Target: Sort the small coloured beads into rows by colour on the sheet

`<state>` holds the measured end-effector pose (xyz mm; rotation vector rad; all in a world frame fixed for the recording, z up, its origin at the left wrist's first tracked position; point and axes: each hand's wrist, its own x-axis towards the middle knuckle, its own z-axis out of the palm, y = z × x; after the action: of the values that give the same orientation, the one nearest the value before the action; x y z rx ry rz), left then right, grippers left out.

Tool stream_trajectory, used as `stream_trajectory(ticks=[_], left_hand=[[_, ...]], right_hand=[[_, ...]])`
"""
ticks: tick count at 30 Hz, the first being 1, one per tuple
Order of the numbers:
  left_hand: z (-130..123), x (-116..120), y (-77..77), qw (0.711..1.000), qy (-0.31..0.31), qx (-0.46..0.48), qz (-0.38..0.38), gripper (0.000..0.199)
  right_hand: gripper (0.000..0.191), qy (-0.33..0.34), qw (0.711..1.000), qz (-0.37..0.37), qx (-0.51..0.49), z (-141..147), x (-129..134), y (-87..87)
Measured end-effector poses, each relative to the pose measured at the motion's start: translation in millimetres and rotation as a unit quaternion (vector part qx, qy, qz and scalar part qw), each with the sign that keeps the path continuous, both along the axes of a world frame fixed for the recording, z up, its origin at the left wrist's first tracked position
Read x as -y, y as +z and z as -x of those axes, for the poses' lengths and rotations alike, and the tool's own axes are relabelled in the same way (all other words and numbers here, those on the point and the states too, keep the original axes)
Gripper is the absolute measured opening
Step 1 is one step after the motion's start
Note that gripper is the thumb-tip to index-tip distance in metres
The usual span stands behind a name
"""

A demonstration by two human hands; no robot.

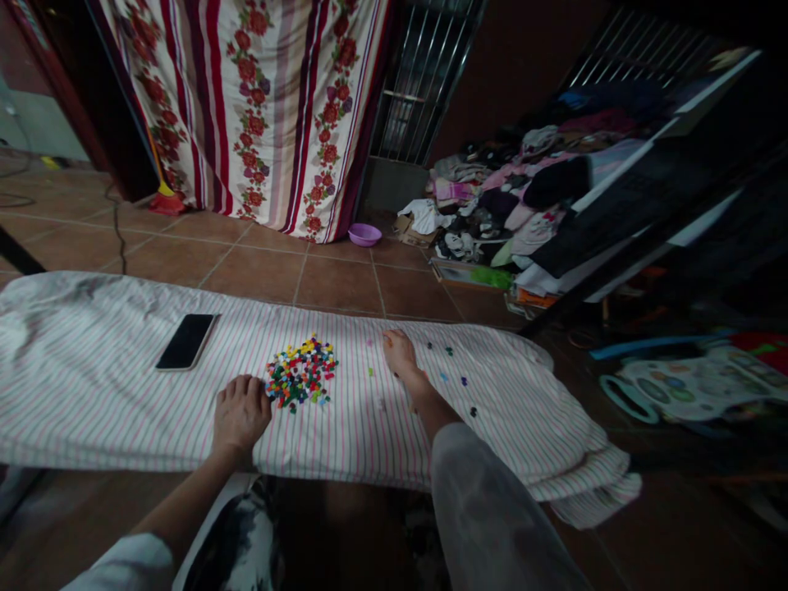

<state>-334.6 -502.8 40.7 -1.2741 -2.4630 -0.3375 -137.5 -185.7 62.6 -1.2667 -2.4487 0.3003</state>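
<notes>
Left grip (241,414) open, empty, fingertips at edge of heap of coloured pieces (300,373), perhaps beads, on striped cloth (363,435); right grip (400,355) bunched near stray pieces (446,361), hold unclear; pinching singly from heap edge avoids spreading

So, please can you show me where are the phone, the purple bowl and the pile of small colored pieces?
Black smartphone (185,341): head view, middle of its dark screen.
Purple plastic bowl (364,235): head view, middle of the visible bowl.
Pile of small colored pieces (301,373): head view, centre of the pile.
</notes>
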Motion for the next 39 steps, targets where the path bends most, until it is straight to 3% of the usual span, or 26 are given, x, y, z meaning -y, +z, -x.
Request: stream_trajectory(ticks=[9,21,25,29,39], left_hand=[[-1.1,0.5,2.8,1.000,0.001,0.021,-0.002,0.019],[-1.4,0.6,3.4,0.999,-0.001,0.038,-0.004,0.020],[-1.2,0.5,3.8,0.999,-0.001,0.035,-0.003,0.019],[-1.4,0.2,4.9,0.999,-0.002,0.036,-0.002,0.019],[-1.2,0.2,4.0,0.999,-0.004,0.042,-0.010,0.019]], right_hand=[[0.026,0.158,0.986,0.054,-0.028,36.8,57.4,0.1],[0.025,0.273,0.959,0.065,0.049,95.2,116.6,7.4],[0.028,0.275,0.956,0.062,0.073,115.7,129.4,8.2],[0.030,0.233,0.964,0.059,0.109,130.9,137.3,12.7],[0.024,0.199,0.966,0.063,0.154,148.6,139.2,15.9]])
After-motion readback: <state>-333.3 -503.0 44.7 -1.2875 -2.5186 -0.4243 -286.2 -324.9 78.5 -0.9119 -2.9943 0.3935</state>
